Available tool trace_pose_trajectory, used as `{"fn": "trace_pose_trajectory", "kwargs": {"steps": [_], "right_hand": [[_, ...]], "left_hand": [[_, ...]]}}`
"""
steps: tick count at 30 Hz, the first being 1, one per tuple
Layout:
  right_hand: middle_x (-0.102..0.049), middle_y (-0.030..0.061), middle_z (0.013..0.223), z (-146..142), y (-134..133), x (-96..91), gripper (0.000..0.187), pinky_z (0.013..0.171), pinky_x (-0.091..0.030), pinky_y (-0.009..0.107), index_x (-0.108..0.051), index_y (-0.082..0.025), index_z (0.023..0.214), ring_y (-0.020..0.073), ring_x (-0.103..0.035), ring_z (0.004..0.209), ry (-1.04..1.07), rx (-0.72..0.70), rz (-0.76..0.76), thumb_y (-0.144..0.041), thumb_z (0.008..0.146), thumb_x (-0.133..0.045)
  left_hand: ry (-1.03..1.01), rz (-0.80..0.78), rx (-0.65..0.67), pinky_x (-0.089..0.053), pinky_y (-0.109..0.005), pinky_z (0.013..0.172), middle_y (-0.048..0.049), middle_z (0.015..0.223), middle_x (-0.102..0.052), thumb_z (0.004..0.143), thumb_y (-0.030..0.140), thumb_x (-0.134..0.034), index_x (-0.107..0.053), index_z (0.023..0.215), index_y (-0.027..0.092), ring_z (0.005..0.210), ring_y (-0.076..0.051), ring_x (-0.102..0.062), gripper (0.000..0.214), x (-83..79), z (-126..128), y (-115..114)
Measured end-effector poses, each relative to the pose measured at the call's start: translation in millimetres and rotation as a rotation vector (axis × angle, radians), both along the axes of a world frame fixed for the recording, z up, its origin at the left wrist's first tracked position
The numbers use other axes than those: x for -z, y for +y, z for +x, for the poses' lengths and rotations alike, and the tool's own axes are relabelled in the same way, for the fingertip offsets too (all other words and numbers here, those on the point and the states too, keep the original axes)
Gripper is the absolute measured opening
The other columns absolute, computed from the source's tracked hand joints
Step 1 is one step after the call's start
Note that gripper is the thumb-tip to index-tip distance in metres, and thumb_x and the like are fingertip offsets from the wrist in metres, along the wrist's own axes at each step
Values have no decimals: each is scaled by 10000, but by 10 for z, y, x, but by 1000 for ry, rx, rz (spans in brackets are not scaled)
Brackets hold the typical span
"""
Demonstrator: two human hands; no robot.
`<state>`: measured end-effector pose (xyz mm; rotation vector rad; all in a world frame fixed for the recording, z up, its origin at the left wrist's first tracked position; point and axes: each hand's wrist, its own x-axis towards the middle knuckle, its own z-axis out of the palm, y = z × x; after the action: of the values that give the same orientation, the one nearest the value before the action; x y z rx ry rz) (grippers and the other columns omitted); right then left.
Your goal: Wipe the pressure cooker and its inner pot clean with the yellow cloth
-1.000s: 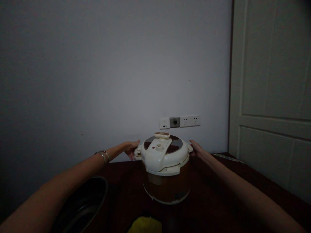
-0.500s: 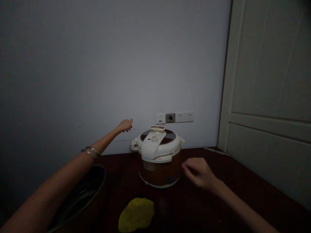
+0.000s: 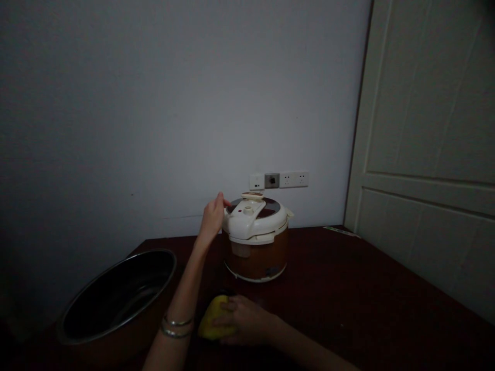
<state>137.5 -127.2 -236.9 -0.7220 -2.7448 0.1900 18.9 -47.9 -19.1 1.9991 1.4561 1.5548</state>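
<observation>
An electric pressure cooker (image 3: pixel 257 252), brown-sided with a white and dark lid (image 3: pixel 266 221), stands upright on the table by the wall. My left hand (image 3: pixel 212 219) is at the cooker's left side, closed at the lid rim and hiding the side handle there; its fingers are partly out of sight. Nearer to me, my right hand (image 3: pixel 247 319) grips a yellow cloth (image 3: pixel 212 319), its fingers curled over the cloth's right part. A small dark thing shows behind the cloth, too dim to name.
A large dark-lined metal pot or basin (image 3: pixel 116 330) stands at the table's left. White and grey wall sockets (image 3: pixel 286 179) sit behind the cooker. A panelled door (image 3: pixel 425 206) rises on the right. A thin strip (image 3: pixel 342 231) lies at the back of the dark red table (image 3: pixel 348 288).
My left hand has moved right, from near the wall to the cooker's left side. My right hand has come down and left from beside the cooker and taken hold of the yellow cloth.
</observation>
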Motion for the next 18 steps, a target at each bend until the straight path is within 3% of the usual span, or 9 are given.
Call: {"fn": "trace_pose_trajectory", "kwargs": {"steps": [4,6,8,11,14,18], "right_hand": [[-575,42,1305,148,-37,284,380,1003,-399,411,-563,-344,1255,265,-517,1184,-2,-45,12,-411,884,-517],[-676,46,1130,309,-92,330,358,905,-468,345,-612,-301,1199,241,-610,1036,3,-21,-72,-351,849,-560],[-721,27,978,534,-165,307,339,796,-499,276,-656,-279,1133,198,-658,870,82,105,-223,-311,800,-603],[-722,37,969,961,-269,144,310,805,-498,294,-711,-251,1015,214,-650,895,435,468,-408,-411,776,-594],[-729,77,872,1424,-281,-137,436,750,-522,351,-736,-180,878,274,-655,853,871,827,-539,-556,698,-607],[-725,84,785,1938,-75,-491,461,620,-526,350,-707,-150,869,272,-668,711,1279,983,-627,-556,661,-636]], "left_hand": [[-44,-3,-110,-465,-327,820,-114,823,-690,867,569,-188,-607,721,178,856,-233,-627,591,337,-140,99],[-82,-20,-148,-467,-322,827,-114,855,-684,863,531,-201,-604,763,178,895,-234,-620,545,414,-200,187],[-108,-22,-169,-460,-326,857,-119,912,-672,857,491,-212,-598,799,179,937,-233,-607,500,452,-251,284],[-111,39,-192,-430,-364,925,-114,957,-650,839,431,-242,-580,817,193,986,-239,-578,414,508,-308,436],[-129,116,-212,-410,-410,961,-111,950,-633,819,404,-281,-568,830,199,1019,-253,-555,353,616,-339,586],[-198,91,-236,-417,-427,959,-106,951,-612,812,409,-357,-553,857,198,1017,-255,-557,292,786,-347,753]]}}
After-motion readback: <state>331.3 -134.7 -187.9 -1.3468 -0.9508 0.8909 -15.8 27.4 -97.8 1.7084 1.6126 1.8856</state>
